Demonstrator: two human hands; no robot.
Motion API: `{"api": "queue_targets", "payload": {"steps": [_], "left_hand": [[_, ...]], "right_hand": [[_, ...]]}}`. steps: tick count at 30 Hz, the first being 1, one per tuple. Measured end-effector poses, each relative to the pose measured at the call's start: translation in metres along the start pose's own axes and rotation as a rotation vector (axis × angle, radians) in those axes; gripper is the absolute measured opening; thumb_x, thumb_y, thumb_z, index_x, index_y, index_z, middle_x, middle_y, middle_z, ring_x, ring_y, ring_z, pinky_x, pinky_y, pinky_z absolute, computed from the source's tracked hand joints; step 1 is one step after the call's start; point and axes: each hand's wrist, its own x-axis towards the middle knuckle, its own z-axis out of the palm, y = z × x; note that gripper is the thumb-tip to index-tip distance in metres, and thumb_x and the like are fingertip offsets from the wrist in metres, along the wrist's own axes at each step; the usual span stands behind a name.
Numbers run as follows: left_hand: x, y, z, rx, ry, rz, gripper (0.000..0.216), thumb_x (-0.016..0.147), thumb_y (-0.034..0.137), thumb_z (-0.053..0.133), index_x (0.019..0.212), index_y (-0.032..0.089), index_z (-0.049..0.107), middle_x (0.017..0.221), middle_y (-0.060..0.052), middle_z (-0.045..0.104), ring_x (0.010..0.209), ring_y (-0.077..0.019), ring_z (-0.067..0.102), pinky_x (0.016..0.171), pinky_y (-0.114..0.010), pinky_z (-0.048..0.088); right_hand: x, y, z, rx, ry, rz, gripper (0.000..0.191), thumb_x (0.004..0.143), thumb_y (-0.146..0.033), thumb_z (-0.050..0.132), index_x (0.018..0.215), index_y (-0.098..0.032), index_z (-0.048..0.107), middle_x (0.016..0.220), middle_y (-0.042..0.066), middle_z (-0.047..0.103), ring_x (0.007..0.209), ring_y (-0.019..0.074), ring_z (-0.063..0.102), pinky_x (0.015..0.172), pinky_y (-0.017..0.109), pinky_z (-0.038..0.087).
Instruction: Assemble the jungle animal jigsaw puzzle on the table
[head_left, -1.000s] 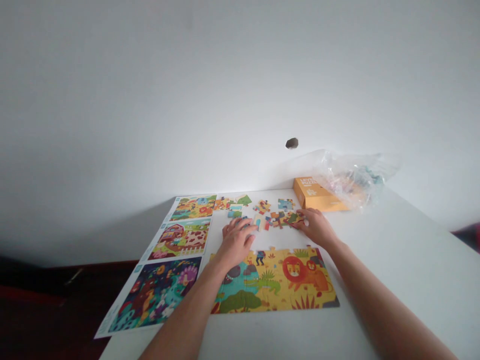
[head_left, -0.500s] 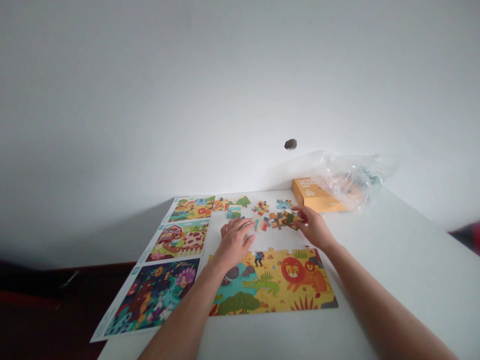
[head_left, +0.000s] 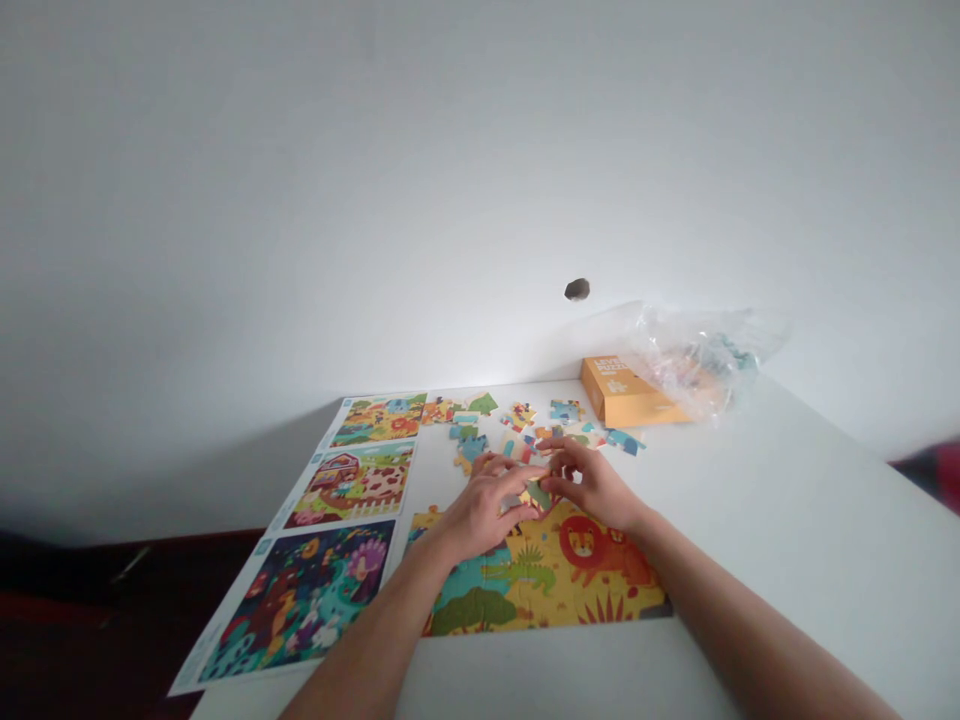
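Between my two hands is a green and yellow puzzle piece (head_left: 536, 494), just above the top edge of the joined jigsaw puzzle (head_left: 555, 585) with its lion and crocodile. Thumb and fingers of my right hand (head_left: 596, 485) pinch the piece's right side. From the left, my left hand (head_left: 487, 505) has its fingers and thumb closed on the same piece. The hands cover part of the puzzle's upper edge. Behind them lie several loose pieces, among them a blue one (head_left: 470, 452) and a blue and white one (head_left: 568, 411).
A printed sheet (head_left: 401, 500) with three pictures lies along the table's left side. At the back right a clear plastic bag (head_left: 694, 365) rests over a yellow puzzle box (head_left: 630, 400). The white wall (head_left: 450, 200) behind the table has a hole (head_left: 577, 290).
My right hand has carried the piece from the loose pieces left and nearer to me, over the puzzle's top edge. My left hand has shifted nearer and closed on the piece too.
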Motion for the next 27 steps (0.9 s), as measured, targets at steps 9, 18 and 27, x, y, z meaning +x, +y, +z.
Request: {"api": "queue_targets", "payload": {"steps": [9, 18, 27], "left_hand": [[0.001, -0.015, 0.006, 0.027, 0.204, -0.002, 0.035, 0.080, 0.038, 0.074, 0.107, 0.024, 0.057, 0.084, 0.000, 0.073, 0.100, -0.0215, 0.064, 0.100, -0.044, 0.040], [0.000, -0.014, 0.003, 0.048, 0.191, -0.022, 0.033, 0.079, 0.041, 0.075, 0.104, 0.024, 0.060, 0.083, -0.001, 0.074, 0.100, -0.0226, 0.063, 0.104, -0.045, 0.036], [-0.001, -0.019, 0.004, -0.009, 0.169, -0.001, 0.028, 0.086, 0.032, 0.068, 0.112, 0.024, 0.061, 0.091, -0.002, 0.075, 0.105, -0.0223, 0.060, 0.101, -0.045, 0.035]], "right_hand": [[0.006, 0.014, -0.001, 0.373, 0.073, 0.145, 0.039, 0.073, -0.050, 0.075, 0.093, -0.017, 0.066, 0.074, 0.000, 0.066, 0.063, 0.0146, 0.058, 0.061, 0.028, 0.045], [0.006, 0.018, -0.002, 0.350, 0.101, 0.131, 0.036, 0.076, -0.047, 0.074, 0.094, -0.016, 0.067, 0.077, 0.002, 0.068, 0.064, 0.0137, 0.056, 0.059, 0.026, 0.042], [0.004, 0.010, -0.034, 0.207, 0.106, 0.156, 0.039, 0.074, -0.051, 0.074, 0.087, -0.015, 0.065, 0.067, 0.001, 0.065, 0.055, 0.0112, 0.052, 0.052, 0.024, 0.037]]}}
